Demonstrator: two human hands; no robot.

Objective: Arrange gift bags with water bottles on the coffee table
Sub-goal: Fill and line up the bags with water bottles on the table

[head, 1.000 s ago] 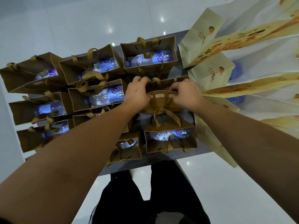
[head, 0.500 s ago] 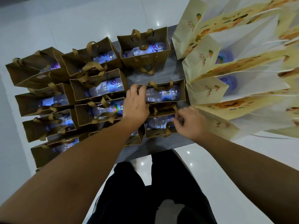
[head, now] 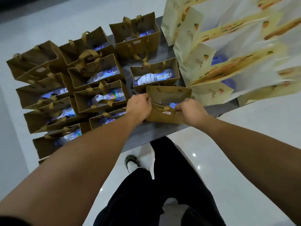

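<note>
- Paper (head: 169, 95), thin brown kraft, forming a small gift bag near the front edge of the desk (head: 151, 132), towards its right-hand end, just in front of another bag (head: 154, 74) of the same kind and just beside the pale printed bags (head: 211, 93).
- Left hand (head: 140, 106) curled at the bag's left side wall, fingertips pinching the rim there.
- Right hand (head: 190, 111) curled over the near right rim, pinching the paper close to the ribbon handle (head: 164, 108).
- Mouth pulled open between the two grips; inside, a glimpse of a water bottle (head: 173, 105) lying on its side, blue label only partly showing.
- Probably light paper carrying one dense load: weight low and off-centre, likely to roll and tip the bag if lifted by a single corner.
- Walls stiff enough to stand, yet easily creased or torn at the rim; gentle pinching advised, no tugging.
- Better hold, as a judgement: both short side walls low down, or both ribbon handles together, with the bottle settled flat first.
- Sliding across the smooth grey top likely easier than lifting, given the close neighbours.
- Further brown bags (head: 99, 95) with bottles packed in rows over the left half, handles flopping over the openings.
- Risk: knocking the bag behind while squaring this one up.
</note>
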